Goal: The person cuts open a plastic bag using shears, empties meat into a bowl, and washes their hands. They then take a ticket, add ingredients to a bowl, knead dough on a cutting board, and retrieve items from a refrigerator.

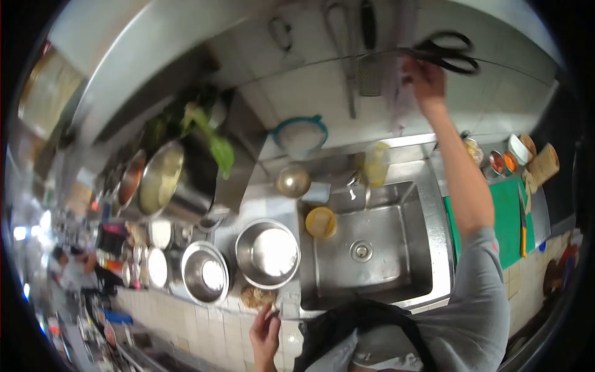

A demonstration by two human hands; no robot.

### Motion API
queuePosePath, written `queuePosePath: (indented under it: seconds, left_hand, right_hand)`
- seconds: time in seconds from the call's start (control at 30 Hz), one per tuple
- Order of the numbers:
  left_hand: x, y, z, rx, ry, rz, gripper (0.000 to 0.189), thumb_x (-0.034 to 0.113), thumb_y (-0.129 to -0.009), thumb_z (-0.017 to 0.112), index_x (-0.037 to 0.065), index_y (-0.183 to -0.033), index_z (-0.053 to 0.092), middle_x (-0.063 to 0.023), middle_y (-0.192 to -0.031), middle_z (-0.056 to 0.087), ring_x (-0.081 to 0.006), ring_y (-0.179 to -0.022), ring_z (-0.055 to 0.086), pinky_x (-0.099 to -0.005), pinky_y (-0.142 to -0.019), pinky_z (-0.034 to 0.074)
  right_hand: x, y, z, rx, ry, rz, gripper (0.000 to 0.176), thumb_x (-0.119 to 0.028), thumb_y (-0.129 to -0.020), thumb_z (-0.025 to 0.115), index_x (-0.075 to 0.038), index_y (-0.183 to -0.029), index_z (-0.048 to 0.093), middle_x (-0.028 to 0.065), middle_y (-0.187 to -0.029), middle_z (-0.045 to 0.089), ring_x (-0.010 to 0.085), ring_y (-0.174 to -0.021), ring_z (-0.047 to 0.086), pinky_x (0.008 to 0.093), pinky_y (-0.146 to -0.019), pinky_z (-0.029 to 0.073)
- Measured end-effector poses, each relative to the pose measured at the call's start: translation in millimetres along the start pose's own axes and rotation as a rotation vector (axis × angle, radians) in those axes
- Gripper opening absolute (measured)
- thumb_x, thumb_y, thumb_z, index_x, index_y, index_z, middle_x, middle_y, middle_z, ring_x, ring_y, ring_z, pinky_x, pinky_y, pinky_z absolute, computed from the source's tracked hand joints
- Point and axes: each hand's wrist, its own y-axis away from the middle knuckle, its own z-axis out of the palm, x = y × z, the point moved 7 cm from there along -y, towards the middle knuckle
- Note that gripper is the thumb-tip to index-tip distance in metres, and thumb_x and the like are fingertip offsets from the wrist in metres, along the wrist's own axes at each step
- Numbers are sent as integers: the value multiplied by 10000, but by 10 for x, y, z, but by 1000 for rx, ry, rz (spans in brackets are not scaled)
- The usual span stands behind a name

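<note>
My right hand (426, 84) is raised at the tiled wall, its fingers closed around the blade end of black-handled scissors (447, 53). The scissors lie sideways, with their handle loops pointing right. Just left of that hand hang a grater (370, 74), long tongs (348, 68) and a blurred purplish strip (401, 93). My left hand (265, 330) is low at the counter's front edge, with curled fingers near a brownish clump (257, 297). Whatever those fingers may hold is too small to make out. Two steel bowls, a nearer one (266, 254) and another (204, 273), stand by it.
A steel sink (372, 273) with a faucet (354, 180) lies before me; a yellow round container (321, 222) sits in its corner. On the right, a knife (523, 229) rests on a green cutting board (489, 223). Large pots (162, 180) stand left, beside leafy greens (217, 146).
</note>
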Motion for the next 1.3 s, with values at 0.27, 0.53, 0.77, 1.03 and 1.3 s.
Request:
queuePosePath:
  seconds: [0.27, 0.53, 0.77, 1.03, 1.3]
  left_hand:
    - [673, -405, 1338, -570, 581, -185, 484, 227, -1048, 572, 12, -1466, 459, -174, -1397, 564, -288, -1294, 569, -443, -1049, 506]
    - [577, -85, 2176, -935, 907, -563, 400, 278, -1038, 602, 70, -1370, 518, -63, -1238, 621, -184, -1074, 657, -351, -862, 578]
    - [0, -221, 1339, -432, 567, -206, 329, 331, -1063, 555, 16, -1057, 650, -79, -1010, 690, -125, -873, 670, -264, -758, 561]
    - [-469, -353, 518, -176, 519, 91, 331, 267, -1058, 545, -21, -952, 668, -150, -1133, 692, -117, -896, 647, -284, -762, 534]
    - [-327, -394, -232, -230, -48, 431, 440, 278, -1058, 379, -29, -1276, 606, -231, -1247, 635, -415, -1137, 602, -459, -1035, 438]
  right_hand:
    - [-252, 1788, -208, -533, 197, -184, 195, 40, -894, 668, -53, -1048, 593, 78, -945, 602, 167, -786, 599, 325, -673, 523]
    - [-746, 3536, 757, -1140, 438, -496, 344, 49, -774, 753, -52, -1096, 687, 133, -1063, 639, 291, -915, 680, 372, -721, 553]
    - [-216, 4263, 739, -783, -56, 609, 329, -12, -970, 625, -14, -1297, 586, 65, -1151, 615, 150, -1023, 632, 279, -813, 564]
    - [-404, 5549, 1544, -1287, -83, 863, 397, 4, -962, 642, -10, -1341, 523, 16, -1095, 608, 98, -1025, 601, 273, -920, 497]
    - [-474, 5860, 1979, -1238, -231, 1066, 694, -8, -881, 761, -35, -1477, 406, 52, -1076, 652, 134, -982, 638, 290, -899, 514]
